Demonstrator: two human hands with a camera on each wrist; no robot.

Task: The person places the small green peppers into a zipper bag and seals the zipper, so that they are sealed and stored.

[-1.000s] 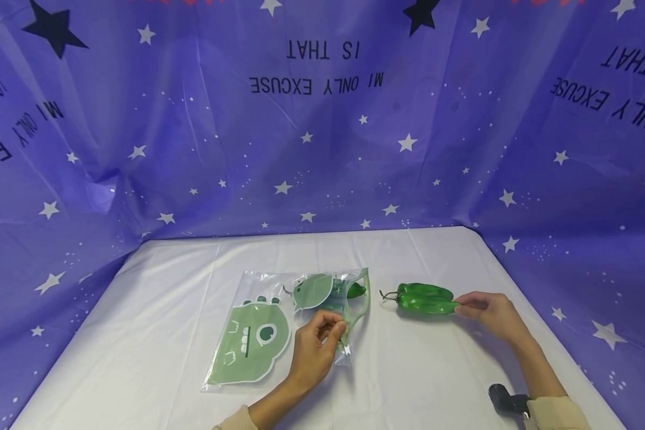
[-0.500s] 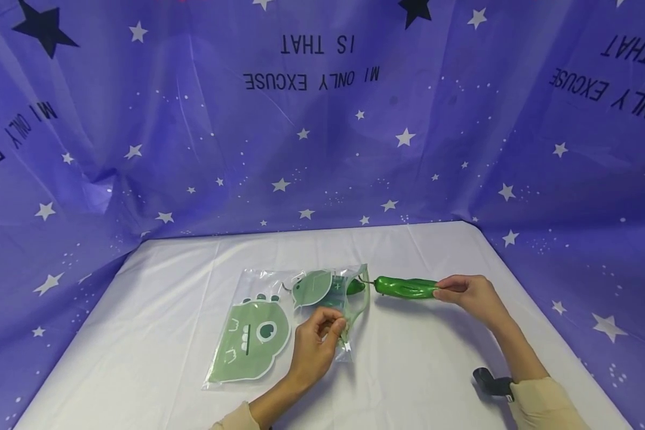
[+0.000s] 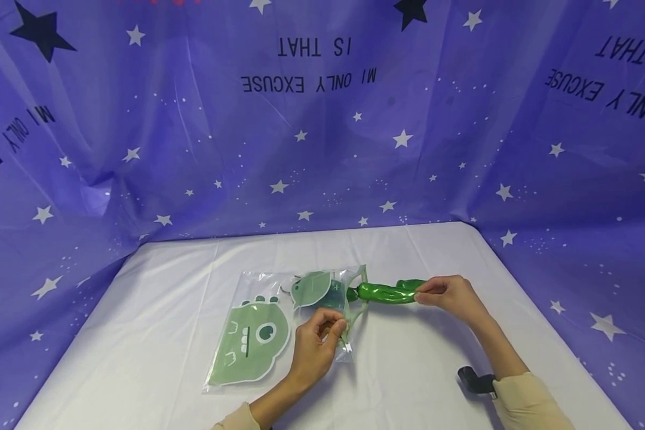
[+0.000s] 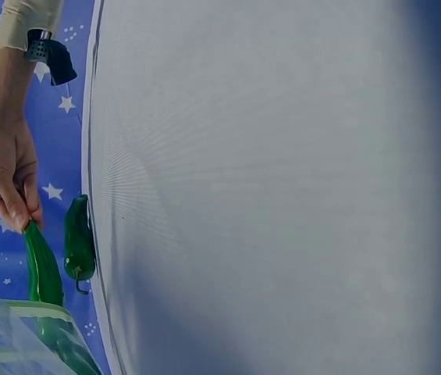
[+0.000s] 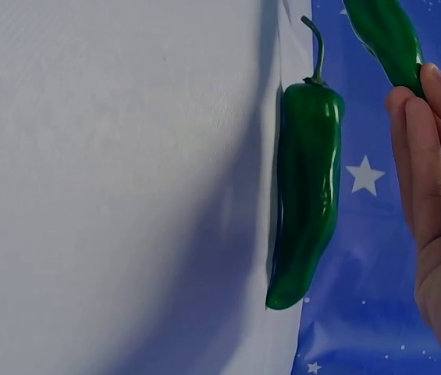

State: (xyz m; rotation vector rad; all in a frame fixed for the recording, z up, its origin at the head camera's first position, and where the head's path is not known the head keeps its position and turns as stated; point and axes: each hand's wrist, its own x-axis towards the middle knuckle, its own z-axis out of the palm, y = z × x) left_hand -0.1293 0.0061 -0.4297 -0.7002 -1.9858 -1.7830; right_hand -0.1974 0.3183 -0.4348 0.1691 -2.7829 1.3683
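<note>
A clear zip bag (image 3: 255,283) with green monster prints lies on the table, its mouth facing right. My left hand (image 3: 314,346) pinches the near side of the mouth, which gapes. Inside lies a green chili pepper (image 3: 352,294), mostly hidden by the print. My right hand (image 3: 454,298) pinches the tip of another green chili pepper (image 3: 384,293) between thumb and fingers. In the left wrist view, the stem end of this held pepper (image 4: 43,266) is within the bag mouth (image 4: 37,307). A further green pepper (image 5: 307,187) lies on the table just behind the held one.
White cloth covers the table (image 3: 193,257). A purple star-print curtain (image 3: 322,149) rises behind it and along both sides. Below my right forearm a black wrist device (image 3: 475,381) sticks out from the beige sleeve (image 3: 529,400).
My right hand has lifted one pepper off the table and carried it left, so its stem end enters the bag mouth. The left hand stays in place on the bag.
</note>
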